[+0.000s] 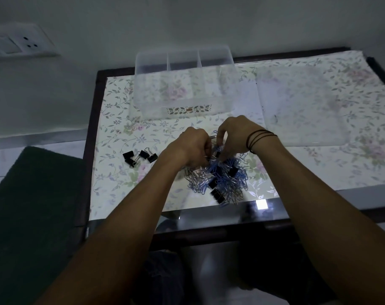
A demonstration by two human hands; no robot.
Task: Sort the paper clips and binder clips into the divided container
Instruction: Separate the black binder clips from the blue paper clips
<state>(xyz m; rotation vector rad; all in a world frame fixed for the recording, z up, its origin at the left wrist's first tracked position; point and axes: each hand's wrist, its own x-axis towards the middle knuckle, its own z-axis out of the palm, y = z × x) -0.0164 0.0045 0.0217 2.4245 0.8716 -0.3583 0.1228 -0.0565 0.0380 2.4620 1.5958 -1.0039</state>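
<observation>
Over the pile (pixel 222 179), both hands meet at its far edge; left hand (pixel 193 148) and right hand (pixel 235 135) pinch tangled clips; container (pixel 143 84) straight ahead, equally near both.

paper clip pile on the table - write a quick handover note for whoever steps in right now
Left hand: curled, gripping paper clips at the top of the tangled pile of blue and silver paper clips with black binder clips mixed in.
Right hand: fingers curled, picking at the same clump.
Small group of black binder clips: set apart on the floral table cover, left of the pile.
Clear plastic divided container: behind the pile, nothing visible in its compartments.
Done: a few binder clips separated.
Left: sort nearly everything into the container.
</observation>
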